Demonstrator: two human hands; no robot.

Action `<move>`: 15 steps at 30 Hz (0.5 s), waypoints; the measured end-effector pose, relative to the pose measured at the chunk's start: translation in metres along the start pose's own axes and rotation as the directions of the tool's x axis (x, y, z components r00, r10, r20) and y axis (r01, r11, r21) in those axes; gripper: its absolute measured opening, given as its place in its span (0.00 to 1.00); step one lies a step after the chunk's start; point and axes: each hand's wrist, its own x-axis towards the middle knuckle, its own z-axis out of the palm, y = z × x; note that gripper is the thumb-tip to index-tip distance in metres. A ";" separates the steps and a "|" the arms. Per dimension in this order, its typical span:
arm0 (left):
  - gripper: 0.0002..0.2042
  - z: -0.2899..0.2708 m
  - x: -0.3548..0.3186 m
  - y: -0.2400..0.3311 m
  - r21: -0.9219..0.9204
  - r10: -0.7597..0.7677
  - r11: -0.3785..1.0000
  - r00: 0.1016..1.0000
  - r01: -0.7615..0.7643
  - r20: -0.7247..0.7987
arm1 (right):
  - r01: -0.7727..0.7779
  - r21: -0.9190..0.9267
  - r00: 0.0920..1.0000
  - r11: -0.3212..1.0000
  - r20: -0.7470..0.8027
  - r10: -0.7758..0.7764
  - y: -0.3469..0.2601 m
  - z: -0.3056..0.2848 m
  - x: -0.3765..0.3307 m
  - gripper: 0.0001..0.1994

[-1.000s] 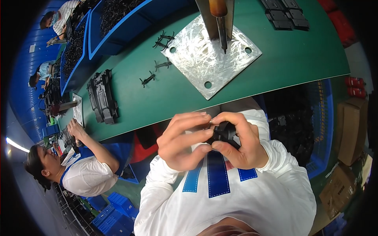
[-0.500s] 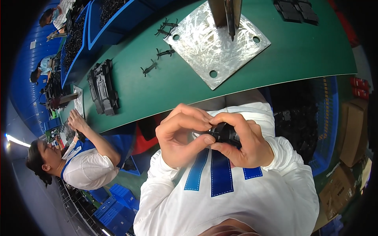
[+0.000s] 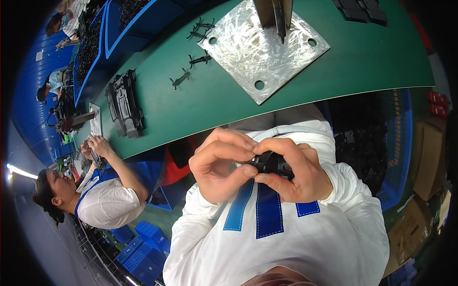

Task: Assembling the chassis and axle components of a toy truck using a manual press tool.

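Observation:
Close to my body, in front of the white shirt, both hands meet around a black plastic part (image 3: pixel 274 163). My right hand (image 3: pixel 298 174) wraps it, with thumb and forefinger on its left end. The fingertips and thumb of my left hand (image 3: pixel 222 164) pinch that same end. Most of the part is hidden by my fingers, so its full shape cannot be made out. Beyond my hands, a square metal plate (image 3: pixel 286 64) with corner holes lies on the green table (image 3: pixel 167 114), carrying an upright post and a pointed rod (image 3: pixel 280 28).
Several small black plastic pieces (image 3: pixel 199 59) lie left of the plate. Larger black moulded parts (image 3: pixel 125 105) sit farther left, and more (image 3: pixel 360 10) at the far right. Blue bins (image 3: pixel 107 47) line the back left; a blue crate (image 3: pixel 405 143) stands at right. A co-worker (image 3: pixel 102 200) works at left.
My hands keep their grip on the black part and have barely moved. The co-worker's hands have shifted at the left. The whole view has moved very slightly.

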 end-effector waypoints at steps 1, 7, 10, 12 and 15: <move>0.13 0.000 0.000 0.000 0.036 0.013 0.999 1.000 -0.013 0.004 | -0.002 0.036 1.000 0.999 -0.030 0.003 0.000 -0.001 0.001 0.21; 0.22 0.007 -0.004 -0.002 0.064 0.093 0.994 0.994 -0.089 -0.065 | -0.085 0.307 0.992 0.948 -0.064 0.109 0.006 -0.020 -0.002 0.19; 0.26 0.007 -0.004 -0.008 0.135 0.175 0.977 0.982 -0.163 -0.076 | -0.096 0.376 0.988 0.922 -0.079 0.135 0.005 -0.019 -0.003 0.19; 0.25 0.008 -0.003 -0.010 0.177 0.242 0.958 0.968 -0.227 -0.067 | -0.101 0.376 0.987 0.921 -0.079 0.140 0.004 -0.019 -0.002 0.19; 0.25 0.010 -0.002 -0.013 0.210 0.306 0.936 0.948 -0.284 -0.081 | -0.113 0.337 0.987 0.935 -0.071 0.145 0.003 -0.018 -0.003 0.19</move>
